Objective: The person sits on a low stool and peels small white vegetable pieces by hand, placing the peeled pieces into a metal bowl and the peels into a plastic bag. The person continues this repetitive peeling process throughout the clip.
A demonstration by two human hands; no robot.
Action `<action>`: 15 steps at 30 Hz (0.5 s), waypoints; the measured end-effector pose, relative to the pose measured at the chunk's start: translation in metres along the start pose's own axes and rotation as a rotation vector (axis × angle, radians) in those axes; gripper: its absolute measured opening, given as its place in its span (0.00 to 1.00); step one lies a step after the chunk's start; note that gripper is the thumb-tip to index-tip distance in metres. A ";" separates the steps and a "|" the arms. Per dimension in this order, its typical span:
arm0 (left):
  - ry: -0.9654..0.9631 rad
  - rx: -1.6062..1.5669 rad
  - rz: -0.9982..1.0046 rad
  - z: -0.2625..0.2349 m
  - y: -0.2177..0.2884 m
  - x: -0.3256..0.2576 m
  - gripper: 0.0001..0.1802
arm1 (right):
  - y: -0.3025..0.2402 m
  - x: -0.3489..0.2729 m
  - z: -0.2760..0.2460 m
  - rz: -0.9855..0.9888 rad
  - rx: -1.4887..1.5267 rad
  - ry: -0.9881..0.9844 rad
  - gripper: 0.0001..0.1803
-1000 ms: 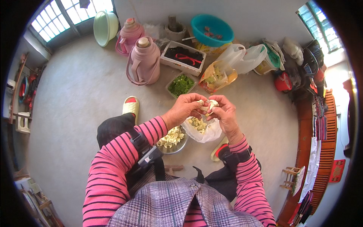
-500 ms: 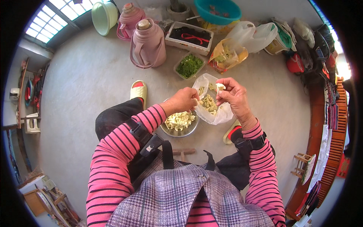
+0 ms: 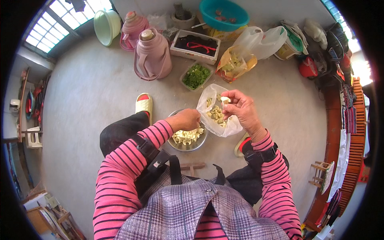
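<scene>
My right hand (image 3: 243, 110) pinches a pale cauliflower floret (image 3: 225, 100) between thumb and fingers, above the right part of a white plastic bag (image 3: 231, 127). Inside the open bag lie several pale green-yellow cut pieces (image 3: 216, 115). My left hand (image 3: 185, 119) is closed, knuckles up, over the far part of a steel bowl (image 3: 193, 148); its fingertips point down, and what they hold, if anything, is hidden. Creamy white cauliflower pieces (image 3: 187, 137) are heaped in the bowl, which stands on the floor left of the bag.
Beyond the bag stand a tub of chopped greens (image 3: 196, 76), a white foam box (image 3: 196, 57) and an orange-yellow bag (image 3: 236, 64). Two pink thermos flasks (image 3: 153, 56) stand farther left. A teal basin (image 3: 224, 16) is at the back. My slippered foot (image 3: 144, 105) is left of the bowl.
My left hand has moved from beside the bag's edge toward me, over the bowl. My right hand still holds the floret above the bag. The whole view has shifted slightly.
</scene>
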State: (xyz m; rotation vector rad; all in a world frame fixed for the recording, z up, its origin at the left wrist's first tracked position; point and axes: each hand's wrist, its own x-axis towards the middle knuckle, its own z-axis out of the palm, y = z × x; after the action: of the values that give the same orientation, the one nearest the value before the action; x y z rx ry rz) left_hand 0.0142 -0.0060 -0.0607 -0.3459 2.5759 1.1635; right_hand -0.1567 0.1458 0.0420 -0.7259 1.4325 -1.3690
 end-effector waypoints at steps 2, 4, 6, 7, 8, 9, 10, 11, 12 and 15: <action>0.072 -0.119 -0.028 -0.004 0.006 0.004 0.11 | 0.001 0.000 0.000 0.004 -0.007 0.012 0.15; 0.123 -0.377 -0.038 -0.010 0.015 0.007 0.12 | 0.003 -0.001 -0.001 0.008 -0.011 0.011 0.15; 0.146 -0.781 -0.044 -0.017 0.025 0.008 0.14 | 0.005 0.000 -0.001 0.011 -0.012 -0.003 0.15; 0.160 -0.885 -0.027 -0.021 0.030 0.007 0.15 | 0.006 0.000 0.000 0.006 -0.018 0.002 0.14; 0.170 -0.998 -0.025 -0.024 0.034 0.006 0.15 | 0.008 0.001 0.000 0.002 -0.024 0.006 0.14; 0.185 -1.119 -0.001 -0.028 0.038 0.004 0.16 | 0.009 0.001 0.000 0.007 -0.036 0.017 0.13; 0.194 -1.169 0.038 -0.030 0.041 0.002 0.18 | 0.010 0.001 0.001 -0.014 -0.042 0.007 0.13; 0.182 -1.181 0.043 -0.033 0.042 0.001 0.18 | 0.011 0.001 0.002 -0.026 -0.053 0.004 0.13; 0.173 -1.198 0.061 -0.035 0.044 0.000 0.18 | 0.011 0.001 0.003 -0.035 -0.067 0.003 0.13; 0.158 -1.176 0.082 -0.037 0.048 -0.001 0.18 | 0.013 0.000 0.007 -0.063 -0.152 0.004 0.13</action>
State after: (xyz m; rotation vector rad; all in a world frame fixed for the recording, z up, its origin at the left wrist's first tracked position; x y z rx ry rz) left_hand -0.0074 -0.0032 -0.0041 -0.5635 1.7044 2.6447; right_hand -0.1479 0.1451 0.0306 -0.8730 1.5400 -1.3199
